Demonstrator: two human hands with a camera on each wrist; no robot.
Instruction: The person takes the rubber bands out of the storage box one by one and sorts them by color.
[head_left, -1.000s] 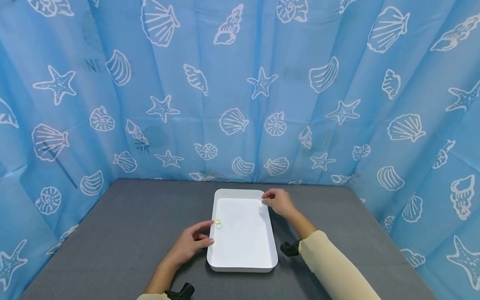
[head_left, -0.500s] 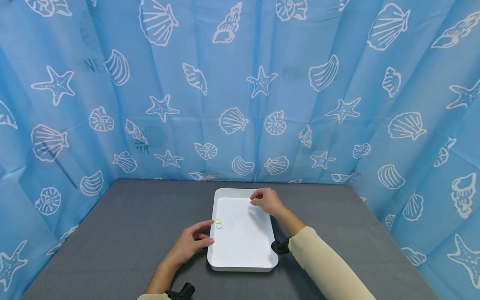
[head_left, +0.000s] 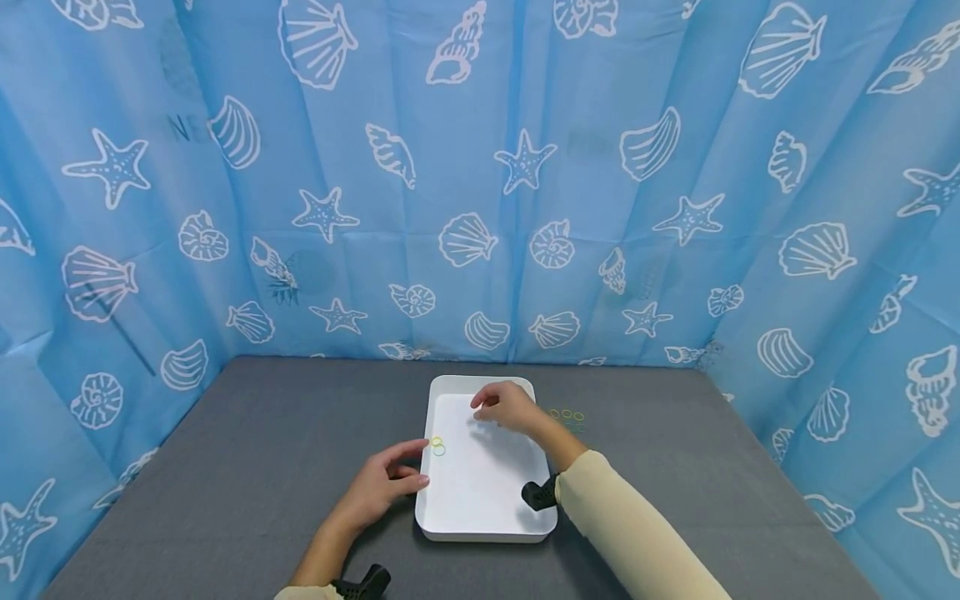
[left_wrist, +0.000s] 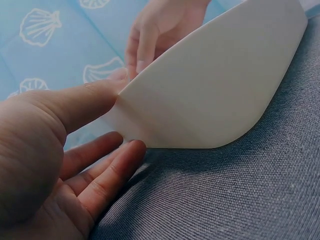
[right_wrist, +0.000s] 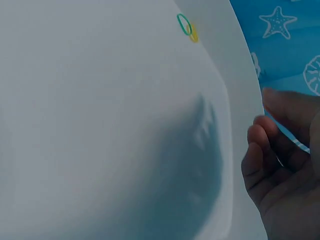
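Observation:
A white rectangular tray (head_left: 487, 475) lies on the grey cloth. Its left rim is touched by the fingertips of my left hand (head_left: 382, 485), whose fingers are loosely extended. Against the tray's inner left side lie a thin yellow ring (head_left: 437, 441) and a green ring (head_left: 439, 451), partly overlapping. My right hand (head_left: 510, 407) hovers over the far part of the tray with bent fingers. In the right wrist view that hand (right_wrist: 290, 165) casts a shadow inside the tray; whether thumb and finger pinch something small cannot be made out.
Several more thin yellow and green rings (head_left: 567, 414) lie on the cloth just beyond the tray's right edge, near my right forearm. A blue curtain (head_left: 480, 183) with shell prints stands behind the grey table (head_left: 300, 417) and along both sides.
My right hand has moved left from the tray's right rim to above its far middle. This uncovers the rings at the right. My left hand and the tray stay put.

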